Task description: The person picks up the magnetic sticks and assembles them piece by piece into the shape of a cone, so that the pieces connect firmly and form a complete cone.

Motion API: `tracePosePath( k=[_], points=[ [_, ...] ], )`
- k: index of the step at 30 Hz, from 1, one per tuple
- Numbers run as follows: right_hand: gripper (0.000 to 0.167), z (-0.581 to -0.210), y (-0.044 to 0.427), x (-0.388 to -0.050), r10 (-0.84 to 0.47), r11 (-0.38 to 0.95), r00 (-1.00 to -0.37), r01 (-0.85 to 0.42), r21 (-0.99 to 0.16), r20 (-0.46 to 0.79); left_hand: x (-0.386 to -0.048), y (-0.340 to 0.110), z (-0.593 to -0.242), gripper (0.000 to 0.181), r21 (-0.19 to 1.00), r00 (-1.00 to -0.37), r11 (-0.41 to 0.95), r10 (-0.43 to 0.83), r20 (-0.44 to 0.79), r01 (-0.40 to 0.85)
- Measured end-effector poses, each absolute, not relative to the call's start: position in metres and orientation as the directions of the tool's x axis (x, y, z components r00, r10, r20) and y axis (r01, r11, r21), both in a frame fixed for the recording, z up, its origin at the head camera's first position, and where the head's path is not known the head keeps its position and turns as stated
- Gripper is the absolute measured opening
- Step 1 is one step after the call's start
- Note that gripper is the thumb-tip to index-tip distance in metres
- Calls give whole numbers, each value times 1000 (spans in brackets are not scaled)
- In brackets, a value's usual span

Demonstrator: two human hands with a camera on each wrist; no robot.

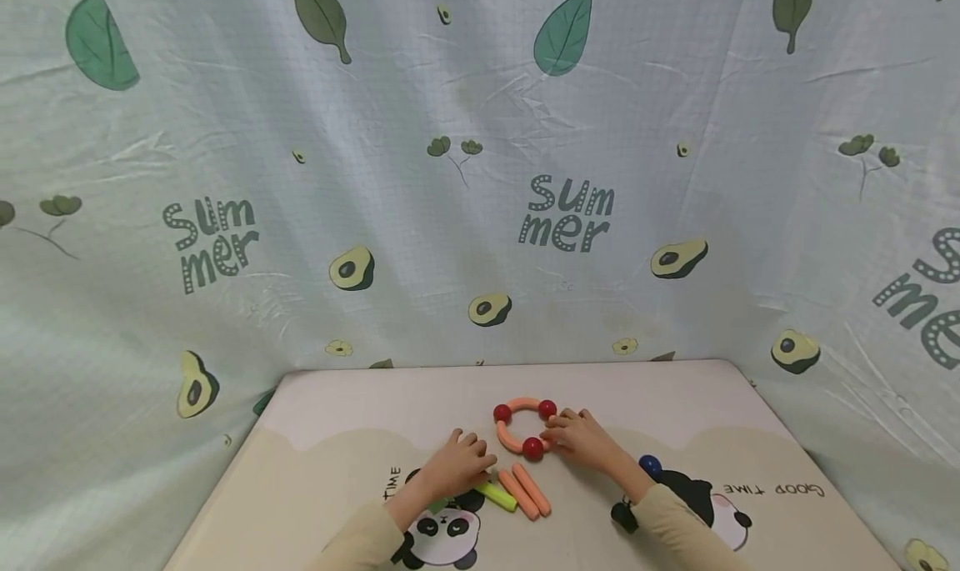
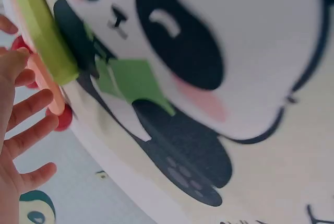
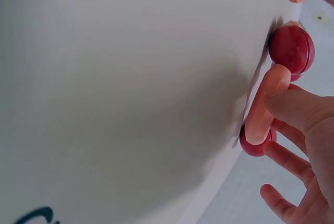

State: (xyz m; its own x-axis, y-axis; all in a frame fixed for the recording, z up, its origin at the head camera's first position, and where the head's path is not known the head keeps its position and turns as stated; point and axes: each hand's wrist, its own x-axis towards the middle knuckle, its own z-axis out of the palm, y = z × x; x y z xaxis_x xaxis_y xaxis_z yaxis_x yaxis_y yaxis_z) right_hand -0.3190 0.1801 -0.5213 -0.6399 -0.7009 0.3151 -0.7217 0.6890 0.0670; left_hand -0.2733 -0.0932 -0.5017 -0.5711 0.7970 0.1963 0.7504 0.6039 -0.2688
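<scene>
Curved orange sticks and three red balls form a ring [image 1: 508, 440] near the middle of the table. My right hand [image 1: 585, 442] is at the ring's right side. There it pinches an orange stick [image 3: 261, 114] between thumb and fingers; one red ball [image 3: 288, 49] touches the stick's end and another red ball [image 3: 252, 144] shows at its other end. My left hand [image 1: 457, 464] hovers over a yellow-green stick [image 2: 44, 31], its fingers loosely bent and holding nothing. Two straight orange sticks [image 1: 523, 493] lie side by side just right of the yellow-green stick.
A blue ball [image 1: 650, 465] lies beside my right forearm. The table [image 1: 315, 438] carries printed pandas and lettering. Behind its far edge hangs a pale curtain [image 1: 420, 221] with leaf and avocado prints.
</scene>
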Motion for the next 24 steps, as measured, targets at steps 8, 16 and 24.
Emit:
tracePosePath(
  k=[8,16,24],
  points=[
    [27,-520,179,-312,-674,722,-694,-691,27,253,-261,-98,-504,21,-312,-545,554,829,125,772],
    [27,-518,176,-307,-653,743,-719,-669,17,240,-258,-98,-503,21,-362,-534,541,836,129,759],
    [29,-518,174,-306,-650,747,-729,-665,5,214,-259,-98,-507,20,-373,-526,533,841,129,760]
  ],
)
